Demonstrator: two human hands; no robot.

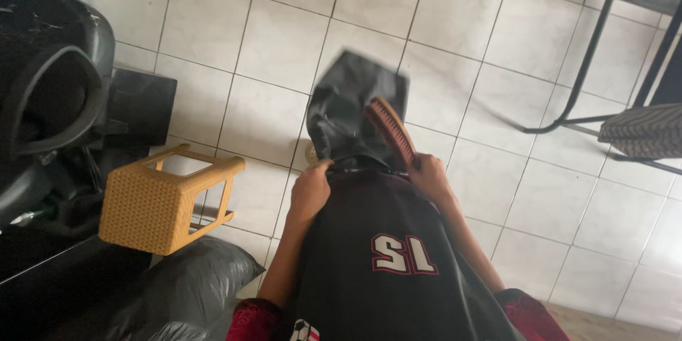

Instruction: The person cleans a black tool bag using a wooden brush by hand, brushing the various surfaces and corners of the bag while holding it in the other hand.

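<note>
left hand clamped on near edge of black bag, held above tiled floor before the person's torso. right hand closed around reddish-brown brush, touching the bag. beyond left: tan stool, black chair.

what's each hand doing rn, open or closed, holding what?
Left hand: closed, gripping the edge of the black bag.
Right hand: closed on the brush at the bag's opening.

Both arms reach down past the black shirt; left hand fisted at its hem, right hand clenched alongside.
</note>
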